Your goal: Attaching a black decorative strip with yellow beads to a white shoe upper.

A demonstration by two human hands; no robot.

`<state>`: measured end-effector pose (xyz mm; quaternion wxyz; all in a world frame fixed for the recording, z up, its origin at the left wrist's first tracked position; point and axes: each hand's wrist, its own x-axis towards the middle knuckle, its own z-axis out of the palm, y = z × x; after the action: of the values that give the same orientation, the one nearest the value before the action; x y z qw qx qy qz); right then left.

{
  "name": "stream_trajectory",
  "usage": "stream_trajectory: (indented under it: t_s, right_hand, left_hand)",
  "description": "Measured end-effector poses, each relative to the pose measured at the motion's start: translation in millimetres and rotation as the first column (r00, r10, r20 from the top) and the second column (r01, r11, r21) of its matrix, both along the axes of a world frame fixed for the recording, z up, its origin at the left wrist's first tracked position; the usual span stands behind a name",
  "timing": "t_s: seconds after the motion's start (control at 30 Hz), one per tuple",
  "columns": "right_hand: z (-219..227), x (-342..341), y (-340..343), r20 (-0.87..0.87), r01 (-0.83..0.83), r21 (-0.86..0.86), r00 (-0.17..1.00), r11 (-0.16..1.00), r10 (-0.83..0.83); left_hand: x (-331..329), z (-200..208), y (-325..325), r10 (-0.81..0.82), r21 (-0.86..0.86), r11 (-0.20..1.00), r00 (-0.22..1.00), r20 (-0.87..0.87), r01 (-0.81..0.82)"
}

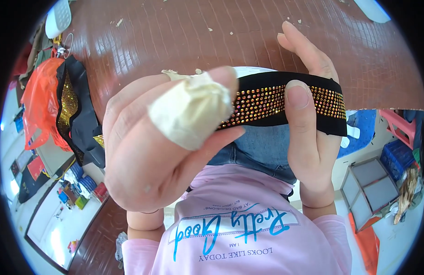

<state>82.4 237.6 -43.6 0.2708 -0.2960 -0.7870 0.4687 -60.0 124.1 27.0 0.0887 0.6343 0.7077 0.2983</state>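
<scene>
A black fabric strip set with rows of gold and orange rhinestones stretches between my two hands, above my lap. My left hand is curled closed around its left end, which is partly hidden. A cream-coloured tape wrap covers one finger of that hand, and the fingertip is smeared by motion. My right hand grips the other end, with the thumb lying across the stones and the fingers behind the strip. Some of those fingers reach out past its upper edge.
A brown crocodile-patterned table with small pale scraps lies ahead. An orange plastic bag and another black piece with gold stones hang at the left. On the right are a pink stool, a blue crate and a metal-framed box.
</scene>
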Motion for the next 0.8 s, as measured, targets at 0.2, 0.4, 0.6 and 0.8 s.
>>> stream_trajectory:
  t_s: [0.2,0.4,0.6,0.8]
  right_hand:
    - [-3,2,4,-0.032,-0.026,-0.021,0.999,0.999,0.025]
    - [-7,-2,8,-0.069,-0.033,-0.006,0.997,0.999,0.032]
    - [-11,0,9,-0.086,-0.024,0.018,0.996,1.000,0.026]
    - [-15,1,5,-0.111,-0.035,0.034,0.993,0.999,0.038]
  left_hand:
    - [-3,-7,-1,0.038,0.028,0.999,0.999,-0.012,-0.038]
    - [-1,-10,3,0.046,0.097,0.994,0.997,0.060,-0.052]
    - [2,-18,8,0.065,0.165,0.981,0.978,0.200,-0.099]
    - [5,-27,0,0.165,0.145,0.972,0.976,0.140,-0.185]
